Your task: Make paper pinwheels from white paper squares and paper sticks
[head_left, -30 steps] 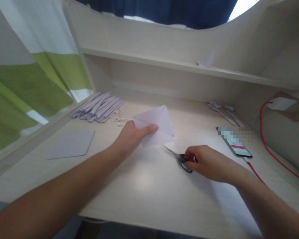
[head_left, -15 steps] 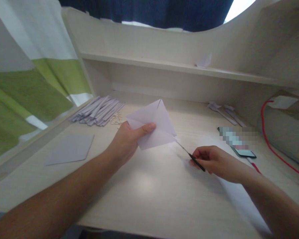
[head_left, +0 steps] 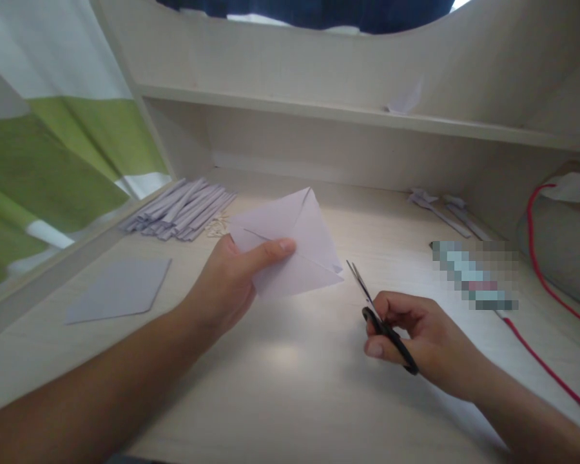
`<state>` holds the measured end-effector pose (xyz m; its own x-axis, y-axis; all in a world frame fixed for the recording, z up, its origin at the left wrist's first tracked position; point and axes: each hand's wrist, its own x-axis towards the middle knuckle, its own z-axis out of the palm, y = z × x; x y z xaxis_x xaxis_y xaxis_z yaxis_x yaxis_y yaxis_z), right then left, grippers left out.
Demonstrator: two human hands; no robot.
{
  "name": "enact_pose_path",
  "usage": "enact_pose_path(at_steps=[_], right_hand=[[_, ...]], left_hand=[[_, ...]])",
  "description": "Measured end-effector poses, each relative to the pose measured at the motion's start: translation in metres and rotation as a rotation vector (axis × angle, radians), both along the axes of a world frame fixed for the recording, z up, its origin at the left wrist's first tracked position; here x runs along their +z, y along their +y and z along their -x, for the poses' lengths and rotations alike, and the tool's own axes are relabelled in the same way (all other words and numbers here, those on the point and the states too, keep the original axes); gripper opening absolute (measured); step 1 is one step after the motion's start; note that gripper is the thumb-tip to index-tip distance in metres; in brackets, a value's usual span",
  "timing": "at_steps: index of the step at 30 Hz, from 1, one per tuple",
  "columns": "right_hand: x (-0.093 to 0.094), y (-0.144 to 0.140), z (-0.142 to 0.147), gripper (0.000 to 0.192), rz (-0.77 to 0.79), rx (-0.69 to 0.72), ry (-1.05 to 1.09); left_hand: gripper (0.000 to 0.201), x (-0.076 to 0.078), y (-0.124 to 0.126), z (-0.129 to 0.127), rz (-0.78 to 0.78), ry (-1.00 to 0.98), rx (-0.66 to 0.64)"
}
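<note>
The left hand (head_left: 227, 287) is pinching a folded paper (head_left: 294, 248) above the tabletop (head_left: 290, 386), uncut as yet. The right hand (head_left: 415, 335) is gripping scissors (head_left: 377, 316), blades pointing at the paper's edge, not touching.

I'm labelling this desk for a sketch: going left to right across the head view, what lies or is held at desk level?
Flat sheet → strip pile → left hand holding folded paper → scissors in right hand → phone → red cable.
</note>
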<state>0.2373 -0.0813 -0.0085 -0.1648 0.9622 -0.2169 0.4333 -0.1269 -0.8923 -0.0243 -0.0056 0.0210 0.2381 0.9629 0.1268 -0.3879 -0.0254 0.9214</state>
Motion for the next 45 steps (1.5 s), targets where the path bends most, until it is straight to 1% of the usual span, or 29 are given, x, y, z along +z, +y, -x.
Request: enact_pose_path(at_steps=[5,8,13,18,24,30,39,41,45], right_hand=[[0.0042,-0.0021,0.001,0.035,-0.035,-0.003,-0.094],[0.0055,-0.0019,0.0021,0.036,-0.038,-0.003,-0.107],[0.0067,-0.0014,0.0018,0.039,-0.054,0.007,-0.116],[0.0076,-0.0008,0.0021,0.041,-0.028,-0.005,-0.105],[0.0066,-0.0011,0.0014,0.041,-0.045,0.003,-0.1],[0.0053,-0.0013,0.001,0.042,-0.076,0.015,-0.118],[0.0057,-0.0007,-0.0001,0.042,-0.094,0.015,-0.154],[0.0066,-0.0011,0.0004,0.043,-0.096,0.012,-0.158],[0.0076,-0.0017,0.0013,0.044,-0.092,0.004,-0.151]], left_hand=[[0.037,-0.0023,0.0003,-0.001,-0.012,-0.01,0.012],[0.043,-0.0027,0.0003,-0.0014,-0.008,-0.028,-0.008],[0.038,-0.0029,0.0003,-0.0008,-0.017,-0.003,-0.006],[0.034,-0.0046,0.0012,-0.0004,-0.018,0.002,-0.015],[0.041,-0.0066,0.0026,-0.0005,-0.031,0.001,-0.009],[0.034,-0.007,0.0028,-0.0001,-0.021,0.042,0.002],[0.046,-0.0103,0.0041,-0.0002,0.002,0.022,-0.012],[0.044,-0.0104,0.0043,0.0003,0.002,0.036,-0.013],[0.034,-0.0101,0.0038,0.001,0.011,0.045,-0.007]])
